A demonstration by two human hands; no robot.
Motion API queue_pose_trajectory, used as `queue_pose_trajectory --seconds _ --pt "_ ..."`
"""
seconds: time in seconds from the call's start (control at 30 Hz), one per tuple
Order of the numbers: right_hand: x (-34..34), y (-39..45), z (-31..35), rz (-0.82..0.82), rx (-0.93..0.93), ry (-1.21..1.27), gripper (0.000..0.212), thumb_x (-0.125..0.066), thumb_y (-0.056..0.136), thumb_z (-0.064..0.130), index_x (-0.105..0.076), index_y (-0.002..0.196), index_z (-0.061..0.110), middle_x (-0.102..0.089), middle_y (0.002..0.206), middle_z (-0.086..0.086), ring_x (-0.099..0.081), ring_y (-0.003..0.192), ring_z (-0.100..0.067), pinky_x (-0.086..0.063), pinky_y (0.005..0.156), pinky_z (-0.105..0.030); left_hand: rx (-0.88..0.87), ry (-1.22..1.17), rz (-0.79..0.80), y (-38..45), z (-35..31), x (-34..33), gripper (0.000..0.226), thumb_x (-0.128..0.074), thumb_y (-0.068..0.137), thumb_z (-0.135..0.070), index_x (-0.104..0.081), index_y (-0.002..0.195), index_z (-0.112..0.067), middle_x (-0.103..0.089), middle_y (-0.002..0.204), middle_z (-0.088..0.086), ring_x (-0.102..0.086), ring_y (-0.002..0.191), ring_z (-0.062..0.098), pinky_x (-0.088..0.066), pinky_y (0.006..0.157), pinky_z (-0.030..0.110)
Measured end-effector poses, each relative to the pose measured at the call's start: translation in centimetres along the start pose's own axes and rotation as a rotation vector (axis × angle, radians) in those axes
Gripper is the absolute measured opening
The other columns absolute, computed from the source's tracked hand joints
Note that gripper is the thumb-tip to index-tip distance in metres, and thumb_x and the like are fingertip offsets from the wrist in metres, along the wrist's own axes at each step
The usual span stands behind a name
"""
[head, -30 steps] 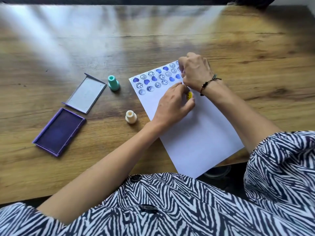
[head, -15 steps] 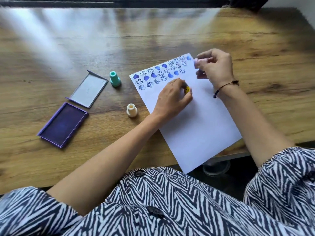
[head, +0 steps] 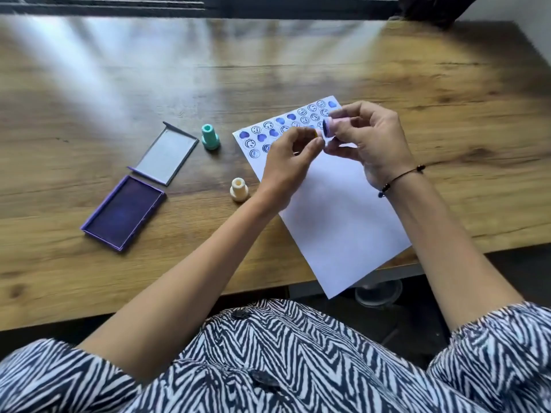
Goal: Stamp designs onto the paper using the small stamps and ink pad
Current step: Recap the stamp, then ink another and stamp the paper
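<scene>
A white sheet of paper [head: 337,216] lies tilted on the wooden desk, its top rows filled with blue hearts and smiley prints [head: 301,119]. Above the sheet, my right hand [head: 372,141] holds a small pink stamp [head: 329,126] sideways, its inked face turned left. My left hand [head: 287,162] meets it, fingertips pinching a small yellow stamp [head: 315,133] that is mostly hidden. The open purple ink pad [head: 125,211] sits at the left, well apart from both hands.
The ink pad's grey lid [head: 165,156] lies just behind the pad. A teal stamp [head: 209,138] stands left of the paper's top corner and a cream stamp [head: 238,189] stands near its left edge. The paper's lower corner overhangs the desk's front edge [head: 179,296].
My right hand lifted the pink stamp off the paper's top row and turned it sideways. My left hand rose from the sheet with the yellow stamp and came up against it.
</scene>
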State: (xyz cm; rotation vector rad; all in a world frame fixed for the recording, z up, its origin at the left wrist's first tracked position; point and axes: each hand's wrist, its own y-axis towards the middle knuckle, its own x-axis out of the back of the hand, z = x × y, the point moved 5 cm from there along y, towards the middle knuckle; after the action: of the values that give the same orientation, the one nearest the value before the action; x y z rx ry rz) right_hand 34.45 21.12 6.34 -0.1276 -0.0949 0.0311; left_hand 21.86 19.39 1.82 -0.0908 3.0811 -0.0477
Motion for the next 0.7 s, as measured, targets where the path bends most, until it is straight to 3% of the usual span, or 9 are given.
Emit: queue_pose_trajectory --seconds 0.23,0.37,0.53,0.63,0.7 --pt "-3.1 -1.4 1.7 0.068 0.083 -0.097 0.013 -0.066 0.082 0.006 -0.063 0.075 0.016 -0.062 0.067 -0.005 -0.06 0.049 -0.008 -0.061 0.063 -0.029 -0.084 -0.011 -0.025 -1.2 -2.5 2.9 0.007 -0.058 0.085 -0.006 -0.059 0.088 -0.012 -0.062 0.074 -0.005 -0.056 0.061 -0.005 -0.048 0.066 0.015" --pt "-5.3 -2.3 2.1 0.121 0.105 -0.081 0.008 -0.068 0.082 0.009 -0.063 0.078 0.015 -0.067 0.06 0.006 -0.062 0.05 -0.008 -0.061 0.064 -0.029 -0.111 0.09 -0.069 -2.4 -3.6 5.2 0.008 -0.059 0.084 -0.009 -0.059 0.091 -0.005 -0.062 0.078 0.006 -0.056 0.07 0.013 -0.048 0.071 0.033" --pt "-8.8 -2.6 2.0 0.185 0.124 -0.109 0.009 -0.068 0.081 0.009 -0.063 0.077 0.015 -0.065 0.057 0.006 -0.061 0.048 -0.008 -0.061 0.063 -0.029 -0.138 0.316 -0.13 -3.5 -4.3 8.8 0.013 -0.06 0.084 -0.012 -0.06 0.088 0.0 -0.062 0.075 0.005 -0.054 0.067 0.012 -0.044 0.067 0.028" --pt "-11.5 -1.8 1.3 0.263 0.157 -0.38 0.007 -0.067 0.079 0.007 -0.065 0.086 0.005 -0.068 0.07 -0.013 -0.06 0.053 -0.012 -0.055 0.062 -0.029 -0.066 0.563 -0.136 -3.7 -3.8 11.3 0.021 -0.062 0.083 -0.021 -0.064 0.095 -0.004 -0.069 0.088 0.009 -0.059 0.079 0.018 -0.042 0.07 0.026" --pt "-13.3 -1.0 0.8 0.271 0.272 -0.712 0.013 -0.066 0.077 0.009 -0.066 0.089 0.004 -0.072 0.083 -0.017 -0.065 0.073 -0.022 -0.049 0.071 -0.031 -0.001 0.578 -0.172 -3.9 -3.3 12.9 0.022 -0.062 0.084 -0.019 -0.064 0.1 -0.005 -0.07 0.1 0.011 -0.062 0.093 0.022 -0.044 0.08 0.026"
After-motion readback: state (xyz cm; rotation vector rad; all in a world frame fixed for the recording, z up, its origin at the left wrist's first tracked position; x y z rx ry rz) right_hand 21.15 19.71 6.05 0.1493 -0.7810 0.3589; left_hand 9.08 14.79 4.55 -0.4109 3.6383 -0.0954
